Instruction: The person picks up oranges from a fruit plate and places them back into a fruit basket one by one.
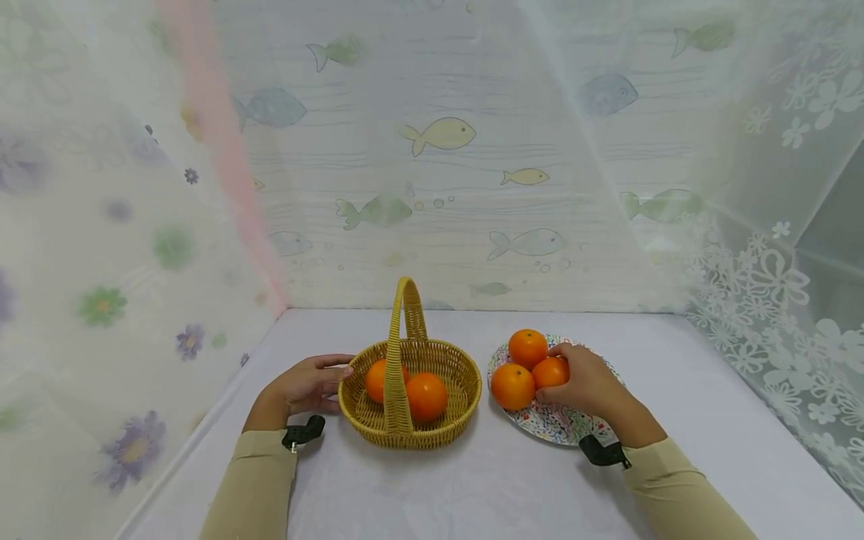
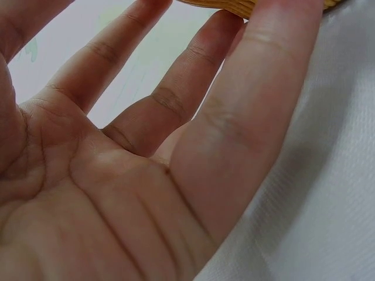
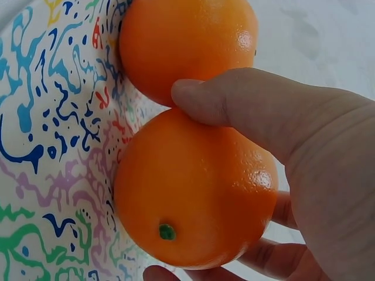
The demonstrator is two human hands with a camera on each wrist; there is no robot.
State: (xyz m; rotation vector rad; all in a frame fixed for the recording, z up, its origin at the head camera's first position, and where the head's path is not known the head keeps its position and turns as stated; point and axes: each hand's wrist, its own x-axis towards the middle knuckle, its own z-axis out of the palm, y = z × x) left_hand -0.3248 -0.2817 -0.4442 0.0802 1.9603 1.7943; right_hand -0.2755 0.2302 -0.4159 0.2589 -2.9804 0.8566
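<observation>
At the left, a yellow wicker basket with a tall arched handle holds two oranges. My left hand is beside its left wall, fingers extended and fingertips touching the wicker; the left wrist view shows a bare palm. On a plate with colourful squiggles lie three oranges. My right hand grips the one on the right, thumb on one side and fingers curled round the other. This orange shows a green stem spot in the right wrist view, and the thumb tip also meets a neighbouring orange.
A white cloth covers the table. Behind it hangs a pale curtain printed with fish, with flowered sheets at both sides. The third orange on the plate sits towards its back edge.
</observation>
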